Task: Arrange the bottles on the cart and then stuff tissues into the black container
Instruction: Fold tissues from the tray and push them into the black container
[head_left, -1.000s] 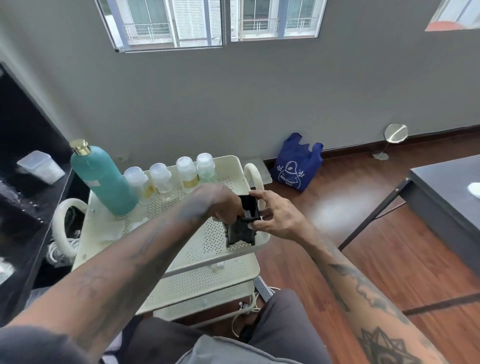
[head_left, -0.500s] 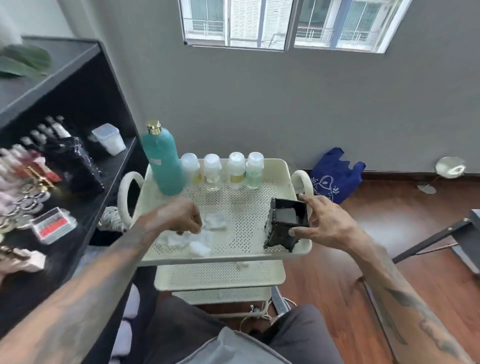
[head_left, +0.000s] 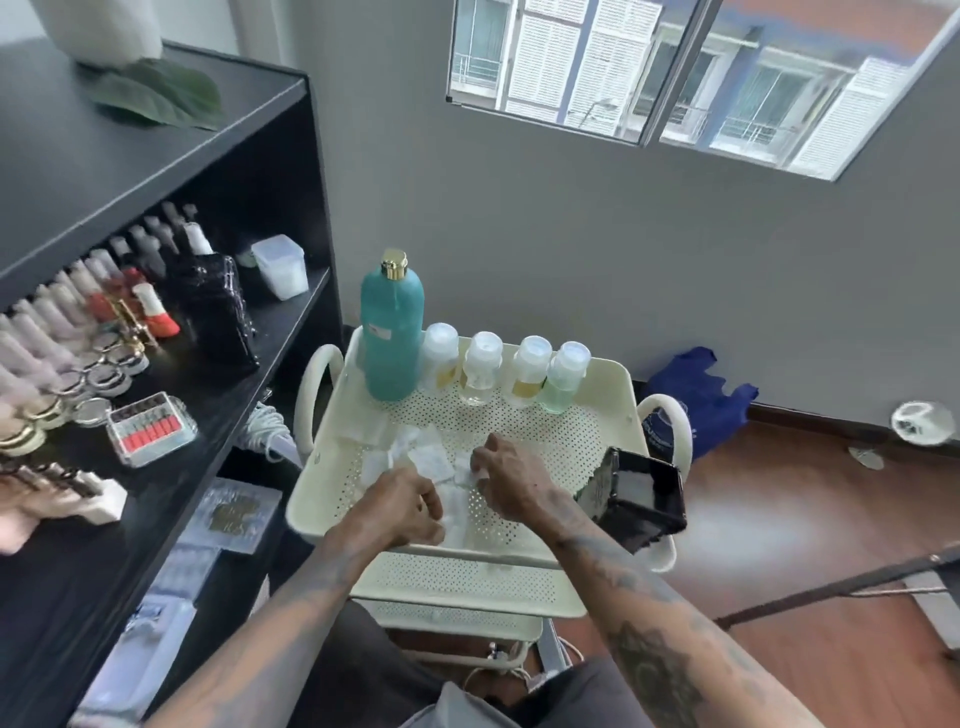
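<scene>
Both hands work the tissues (head_left: 431, 462) at frame centre; left hand (head_left: 402, 512) pinches one, right hand (head_left: 506, 480) pinches another; black container (head_left: 641, 496) lies tipped at the cart's (head_left: 621, 387) right edge; best to bunch several before stuffing.

A cream perforated cart (head_left: 621, 387) stands beside a black shelf unit (head_left: 156, 171). Along its far edge a tall teal bottle (head_left: 392, 332) stands upright at the left, with four small clear bottles (head_left: 511, 371) in a row to its right. White tissues (head_left: 415, 457) lie scattered on the left part of the top tray. The left hand (head_left: 402, 506) and the right hand (head_left: 506, 475) both reach into them, fingers curled and pinching tissue. The black container (head_left: 641, 499) sits tilted at the near right corner, apart from both hands.
</scene>
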